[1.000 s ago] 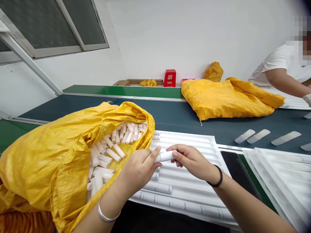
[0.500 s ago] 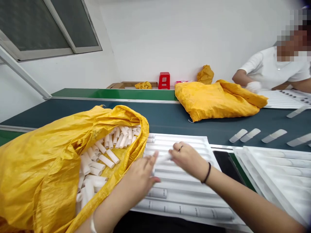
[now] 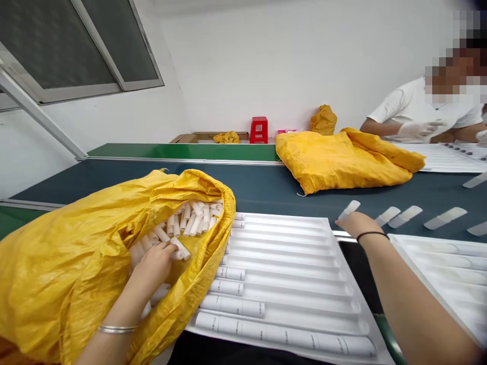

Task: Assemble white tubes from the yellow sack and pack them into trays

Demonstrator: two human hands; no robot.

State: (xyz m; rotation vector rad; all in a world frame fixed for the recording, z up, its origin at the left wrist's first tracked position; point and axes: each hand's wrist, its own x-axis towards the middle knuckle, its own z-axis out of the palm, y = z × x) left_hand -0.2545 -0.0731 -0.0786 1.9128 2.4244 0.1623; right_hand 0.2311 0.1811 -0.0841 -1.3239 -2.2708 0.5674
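1. Our left hand (image 3: 157, 261) is inside the open yellow sack (image 3: 91, 238), its bent fingers pinching one end of a white tube (image 3: 182, 248); the thumb is mostly hidden.
2. Our right hand (image 3: 355, 224) reaches over the dark belt (image 3: 251, 187), fingers bent at the lower end of a tilted frosted tube (image 3: 352, 206). We cannot tell whether they grip it, as the palm hides the fingertips.
3. The sack's rolled rim overlaps the left side of the ribbed tray (image 3: 289, 268), covering some tube ends. Our right forearm crosses a black panel (image 3: 357, 268) and part of the second tray (image 3: 449, 253).
4. More frosted tubes (image 3: 405, 216) lie in a row on the belt, right of our hand. Farther back, a closed orange sack (image 3: 342, 159) lies across the belt, near a person (image 3: 418, 114) in a white top and pale gloves.
5. By the wall we see a red stool (image 3: 259, 130), a cardboard box (image 3: 186, 139) and smaller yellow bags (image 3: 323, 120).
6. The labelled tubes (image 3: 285, 334) in the near tray carry dark print and fine lines, too small for us to read. They fill most of the nearest groove; grooves above hold shorter runs at the left.
7. The sack is creased and woven-looking; its loose tubes are smooth, matt, open-ended cylinders. The tray is glossy white, with long round-ended channels.
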